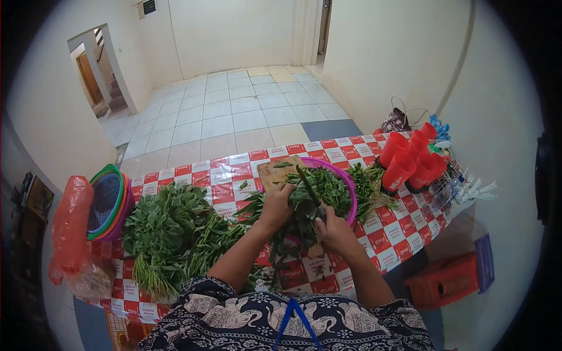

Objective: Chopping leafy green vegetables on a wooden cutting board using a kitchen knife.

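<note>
My left hand (279, 205) grips a bunch of leafy greens (302, 206) over a wooden cutting board (271, 172). In my right hand (333, 230) is a knife (308, 184), its dark blade angled up and away beside the bunch. The board rests across a magenta plastic basket (352, 193) that holds more greens (327, 182). Leaves and stems hang below my hands toward the table edge. A large pile of leafy greens (164, 223) with pale stem ends lies to the left of my left arm.
A red-and-white checkered tablecloth (232, 164) covers the table. Nested plastic baskets (107, 206) and a red plastic bag (72, 223) stand at left. At right are rooted stems (373, 188), several red cups (397, 169) and a wire rack (452, 175). A red plastic stool (443, 281) stands below.
</note>
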Demonstrator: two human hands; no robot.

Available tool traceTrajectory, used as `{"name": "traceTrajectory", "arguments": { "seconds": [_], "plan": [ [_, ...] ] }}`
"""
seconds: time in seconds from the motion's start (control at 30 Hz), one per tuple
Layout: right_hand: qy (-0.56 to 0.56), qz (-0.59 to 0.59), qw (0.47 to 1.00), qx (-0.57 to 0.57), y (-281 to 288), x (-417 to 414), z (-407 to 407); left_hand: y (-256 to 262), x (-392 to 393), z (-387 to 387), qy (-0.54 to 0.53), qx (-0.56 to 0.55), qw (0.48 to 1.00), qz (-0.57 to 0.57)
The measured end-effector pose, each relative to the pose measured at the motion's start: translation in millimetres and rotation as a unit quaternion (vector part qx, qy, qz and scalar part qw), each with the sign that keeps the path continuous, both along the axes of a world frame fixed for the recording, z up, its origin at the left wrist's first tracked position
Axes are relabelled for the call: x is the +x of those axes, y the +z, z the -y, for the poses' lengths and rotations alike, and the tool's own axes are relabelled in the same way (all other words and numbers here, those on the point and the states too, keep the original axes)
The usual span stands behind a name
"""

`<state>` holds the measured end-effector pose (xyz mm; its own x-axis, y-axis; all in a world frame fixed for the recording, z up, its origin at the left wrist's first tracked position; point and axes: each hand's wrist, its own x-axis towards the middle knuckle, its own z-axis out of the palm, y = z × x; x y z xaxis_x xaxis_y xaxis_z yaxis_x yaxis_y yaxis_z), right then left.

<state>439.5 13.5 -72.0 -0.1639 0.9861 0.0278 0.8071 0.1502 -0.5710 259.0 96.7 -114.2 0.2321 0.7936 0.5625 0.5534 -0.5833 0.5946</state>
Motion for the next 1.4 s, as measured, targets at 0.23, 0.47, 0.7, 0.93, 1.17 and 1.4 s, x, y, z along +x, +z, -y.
{"name": "traceTrajectory", "arguments": {
  "seconds": [0.23,0.47,0.7,0.93,1.17,1.4],
  "plan": [
    [-0.028,0.076,0.997,0.000,-4.3,-10.6,1.7,-5.0,-3.6,-1.8,-0.017,-0.012,0.999,0.035],
    [-0.029,0.127,0.991,-0.035,-7.7,-26.3,-11.3,-10.6,-6.0,-3.1,-0.019,-0.005,0.999,0.028],
    [-0.038,0.101,0.993,-0.057,-7.8,-23.5,-41.6,-7.4,7.0,-3.4,-0.005,-0.008,1.000,0.000],
    [0.006,0.113,0.989,-0.100,-7.7,0.3,1.9,-23.5,-1.7,-13.0,0.027,0.005,0.999,-0.043],
    [0.008,0.103,0.989,-0.104,-2.8,30.6,10.3,-23.3,-6.3,-12.6,0.029,0.023,0.991,-0.125],
    [0.010,0.109,0.989,-0.098,-3.3,52.4,11.9,-17.9,-25.6,-5.4,-0.047,-0.035,0.997,-0.048]
  ]
}}
